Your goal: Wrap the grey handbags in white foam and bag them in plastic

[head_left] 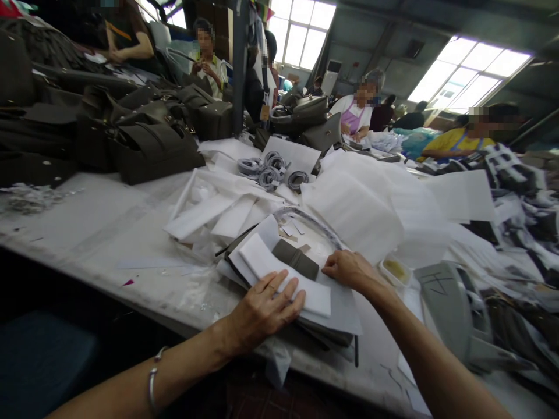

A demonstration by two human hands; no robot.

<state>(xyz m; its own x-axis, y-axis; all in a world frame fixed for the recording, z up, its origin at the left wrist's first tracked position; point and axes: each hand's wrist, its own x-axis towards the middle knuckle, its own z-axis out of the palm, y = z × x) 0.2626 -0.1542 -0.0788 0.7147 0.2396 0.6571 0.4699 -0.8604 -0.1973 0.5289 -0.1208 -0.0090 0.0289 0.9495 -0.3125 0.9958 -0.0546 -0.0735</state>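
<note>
A dark olive bag [336, 336] lies on the table in front of me, covered by a thin white foam sheet [345, 302]. On the sheet rests a folded white foam strip [279, 269], beside an olive strap piece [297, 260]. My left hand [268, 305] lies over the strip, fingers stretched out and pressing on it. At the sheet's far right edge, near the wrapped bag handle [321, 224], my right hand [347, 267] has its fingers curled together. What they pinch, if anything, is hidden.
Several rolled grey straps [271, 171] sit behind the bag. White foam sheets [362, 203] spread to the right, near a grey tape dispenser [449, 308] and a small tub [394, 272]. Olive bags [152, 148] are piled at left. Several people work farther back.
</note>
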